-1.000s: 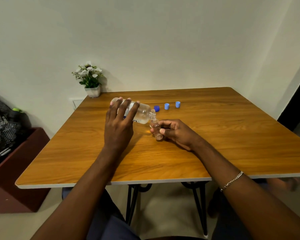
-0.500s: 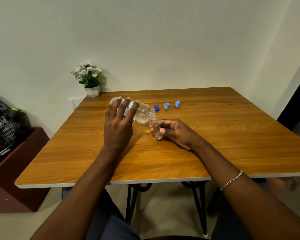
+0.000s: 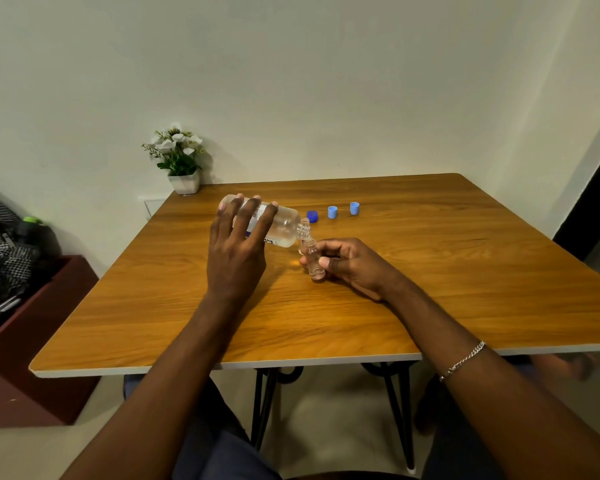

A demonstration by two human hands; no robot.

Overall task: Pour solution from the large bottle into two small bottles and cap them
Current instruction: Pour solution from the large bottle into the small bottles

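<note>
left hand (image 3: 236, 258) grips the large bottle (image 3: 284, 226), tipped sideways, clear liquid inside, neck at the small bottle (image 3: 314, 259) pinched by right hand (image 3: 350, 263) mid-table.

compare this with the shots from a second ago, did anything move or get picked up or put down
Almost nothing changed. The left hand still tips the large clear plastic bottle on its side, mouth at the small clear glass vial, which the right hand still steadies on the wooden table. Nothing was taken up or let go. The dark blue cap and two light blue caps lie where they were.
</note>
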